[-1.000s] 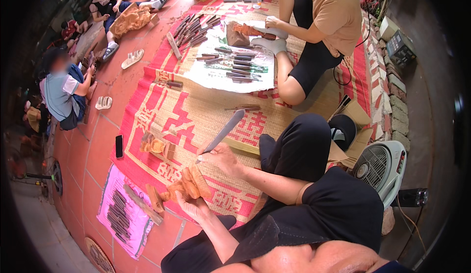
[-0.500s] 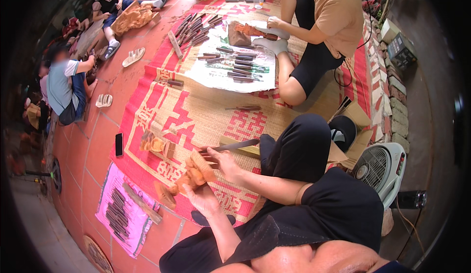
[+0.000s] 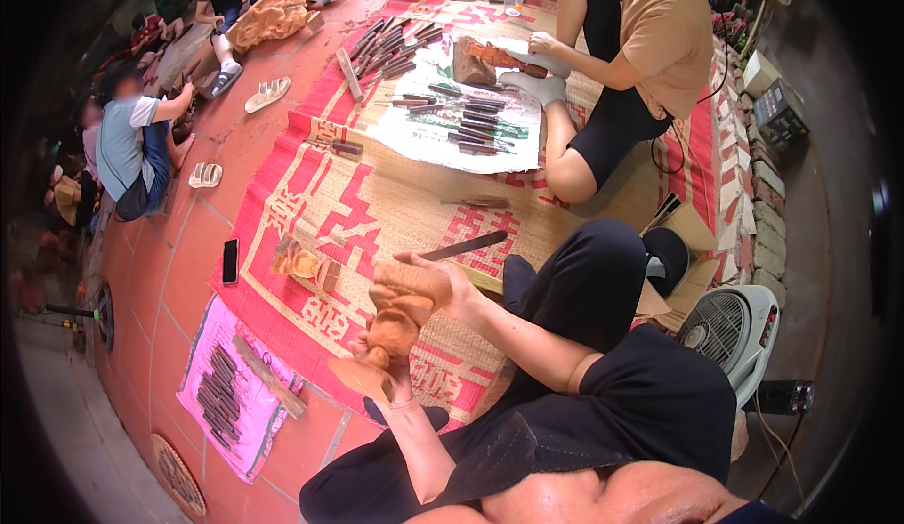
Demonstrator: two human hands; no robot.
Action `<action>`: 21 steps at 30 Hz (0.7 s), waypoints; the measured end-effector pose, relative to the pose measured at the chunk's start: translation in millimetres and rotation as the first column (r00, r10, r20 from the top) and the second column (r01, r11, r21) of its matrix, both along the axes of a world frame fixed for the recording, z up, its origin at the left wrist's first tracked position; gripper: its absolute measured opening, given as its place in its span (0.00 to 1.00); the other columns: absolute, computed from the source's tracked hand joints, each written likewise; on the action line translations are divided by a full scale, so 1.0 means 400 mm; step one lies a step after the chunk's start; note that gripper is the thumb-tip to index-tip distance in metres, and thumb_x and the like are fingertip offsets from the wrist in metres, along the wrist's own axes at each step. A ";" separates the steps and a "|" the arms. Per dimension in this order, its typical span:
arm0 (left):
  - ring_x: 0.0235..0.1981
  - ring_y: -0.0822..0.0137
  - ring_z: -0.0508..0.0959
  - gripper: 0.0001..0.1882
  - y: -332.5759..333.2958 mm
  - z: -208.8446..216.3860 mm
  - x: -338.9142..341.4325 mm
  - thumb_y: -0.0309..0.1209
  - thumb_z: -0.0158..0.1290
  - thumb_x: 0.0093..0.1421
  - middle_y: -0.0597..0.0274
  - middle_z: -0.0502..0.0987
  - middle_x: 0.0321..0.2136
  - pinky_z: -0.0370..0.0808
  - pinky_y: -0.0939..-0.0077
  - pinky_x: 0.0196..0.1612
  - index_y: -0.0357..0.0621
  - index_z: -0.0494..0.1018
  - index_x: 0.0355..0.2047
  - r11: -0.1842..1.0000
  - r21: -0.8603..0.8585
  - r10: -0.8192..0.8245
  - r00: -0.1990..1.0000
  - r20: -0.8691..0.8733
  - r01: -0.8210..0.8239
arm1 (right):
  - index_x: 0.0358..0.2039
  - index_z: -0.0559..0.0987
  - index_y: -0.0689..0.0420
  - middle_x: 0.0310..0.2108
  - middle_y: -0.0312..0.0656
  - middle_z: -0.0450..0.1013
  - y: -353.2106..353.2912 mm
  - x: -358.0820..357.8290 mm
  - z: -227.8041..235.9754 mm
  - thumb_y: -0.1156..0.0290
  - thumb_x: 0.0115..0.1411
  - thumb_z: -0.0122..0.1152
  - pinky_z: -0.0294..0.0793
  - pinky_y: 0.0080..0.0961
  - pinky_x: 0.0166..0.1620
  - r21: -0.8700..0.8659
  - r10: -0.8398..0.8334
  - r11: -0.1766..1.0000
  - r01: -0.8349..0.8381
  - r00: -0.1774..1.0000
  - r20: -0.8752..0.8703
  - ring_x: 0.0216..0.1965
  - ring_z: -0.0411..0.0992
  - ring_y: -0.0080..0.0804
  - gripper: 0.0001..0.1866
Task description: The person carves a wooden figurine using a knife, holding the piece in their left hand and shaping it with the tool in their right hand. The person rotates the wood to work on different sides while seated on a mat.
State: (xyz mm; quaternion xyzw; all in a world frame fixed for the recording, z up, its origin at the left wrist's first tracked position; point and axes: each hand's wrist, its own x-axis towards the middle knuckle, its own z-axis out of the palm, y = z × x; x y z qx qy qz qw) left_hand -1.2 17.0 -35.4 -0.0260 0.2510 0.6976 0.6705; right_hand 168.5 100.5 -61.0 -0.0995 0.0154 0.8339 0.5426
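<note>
Left hand: the left hand (image 3: 400,381) is closed around the lower, narrower part of the carving from underneath, fingers showing at its left side.
Right hand: the right hand (image 3: 459,293) is bent against the carving's broad end, thumb and fingers not fully parted, with a tool in its grasp; the tool's gripped end is hidden.
Carving: an orange-brown carved wooden figure (image 3: 395,322) is held between the two hands, tilted, above the mat.
Handling: probably moderately light, rigid and dry rather than slippery; thin carved edges could chip.
Best hold: the blocky broad end and the thick rounded middle look safest; the thin flat slab at the near end looks weaker.
Surface: matt, with rounded swells, deep folds and a ridged block.
Blade: a long dark flat metal blade (image 3: 476,241) juts rightward past the right hand, stiff and round-tipped.
Second piece: a yellow-brown carved wooden piece (image 3: 306,265) lies on the red-and-straw woven mat (image 3: 405,185).
Left side: slim dark tools (image 3: 219,397) lie on a crinkled pink sheet (image 3: 215,324), beside a rough grey-brown wooden strip (image 3: 268,373).
</note>
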 end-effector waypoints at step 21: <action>0.49 0.54 0.75 0.27 -0.052 0.118 0.019 0.37 0.50 0.60 0.40 0.68 0.53 0.79 0.58 0.46 0.38 0.61 0.58 0.775 -0.109 -0.624 0.781 0.025 0.623 | 0.47 0.73 0.65 0.43 0.51 0.74 -0.004 0.060 0.126 0.67 0.62 0.56 0.77 0.30 0.46 0.063 0.124 0.985 -0.159 0.919 0.374 0.43 0.76 0.37 0.17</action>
